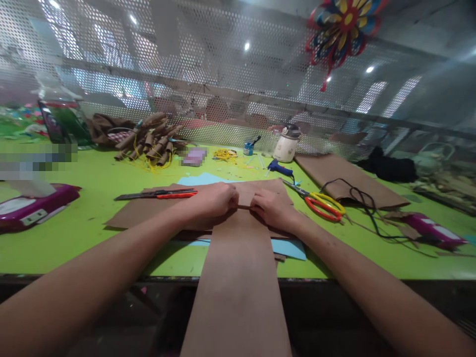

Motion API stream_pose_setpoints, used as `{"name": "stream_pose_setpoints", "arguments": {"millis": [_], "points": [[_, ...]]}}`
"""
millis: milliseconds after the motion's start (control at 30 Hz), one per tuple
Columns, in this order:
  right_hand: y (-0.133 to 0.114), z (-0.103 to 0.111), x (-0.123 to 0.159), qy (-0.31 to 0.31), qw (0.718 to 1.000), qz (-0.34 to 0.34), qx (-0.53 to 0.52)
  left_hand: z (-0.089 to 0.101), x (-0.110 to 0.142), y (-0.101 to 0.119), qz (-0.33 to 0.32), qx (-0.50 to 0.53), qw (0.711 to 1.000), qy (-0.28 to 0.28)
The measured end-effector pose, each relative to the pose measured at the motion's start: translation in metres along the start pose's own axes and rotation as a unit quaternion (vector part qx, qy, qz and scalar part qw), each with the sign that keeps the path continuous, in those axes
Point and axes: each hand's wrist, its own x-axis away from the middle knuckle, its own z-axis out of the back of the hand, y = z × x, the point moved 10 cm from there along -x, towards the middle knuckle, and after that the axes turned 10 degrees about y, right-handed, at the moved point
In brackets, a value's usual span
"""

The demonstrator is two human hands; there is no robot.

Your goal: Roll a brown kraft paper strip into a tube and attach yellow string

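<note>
A long strip of brown paper (pixel 241 277) runs from the table's middle over its front edge toward me. At its far end, my left hand (pixel 221 201) pinches the left side with curled fingers. Opposite it, my right hand (pixel 269 206) is closed on the right side of the same end, where the paper shows a narrow fold. Beneath both hands lie more brown sheets (pixel 137 213) and a light blue sheet (pixel 292 248). Red-and-black scissors or a cutter (pixel 159 194) rests beside my left wrist. Scissors with red and yellow handles (pixel 323 206) lie right of my right hand.
Behind stand a blue glue gun (pixel 280 168), a cream bottle (pixel 287 144), a small blue jar (pixel 248 148) and a pile of brown paper rolls (pixel 152 141). Purple power strips (pixel 37 208) sit at both sides. A black cord (pixel 366 208) crosses the right side.
</note>
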Motion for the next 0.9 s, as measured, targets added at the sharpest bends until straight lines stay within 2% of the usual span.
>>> {"name": "stream_pose_setpoints", "arguments": {"millis": [100, 233, 367, 533, 767, 900], "points": [[0.001, -0.001, 0.002, -0.011, 0.999, 0.001, 0.045, 0.003, 0.002, 0.007, -0.031, -0.042, 0.999, 0.011], [-0.001, 0.000, 0.003, -0.020, 0.996, 0.017, 0.087, 0.005, 0.004, 0.016, -0.056, -0.070, 0.996, -0.008], [-0.005, 0.004, 0.005, -0.025, 0.996, 0.030, 0.084, 0.000, 0.005, 0.013, -0.055, -0.087, 0.994, -0.038], [-0.015, 0.008, 0.007, -0.028, 0.991, 0.054, 0.119, -0.002, 0.007, 0.005, -0.049, -0.078, 0.995, -0.045], [-0.031, 0.007, 0.011, -0.045, 0.981, 0.092, 0.164, 0.003, 0.010, 0.012, -0.062, -0.101, 0.992, -0.036], [-0.038, 0.007, 0.011, -0.059, 0.978, 0.106, 0.172, -0.002, 0.008, 0.016, -0.078, -0.102, 0.991, -0.032]]}}
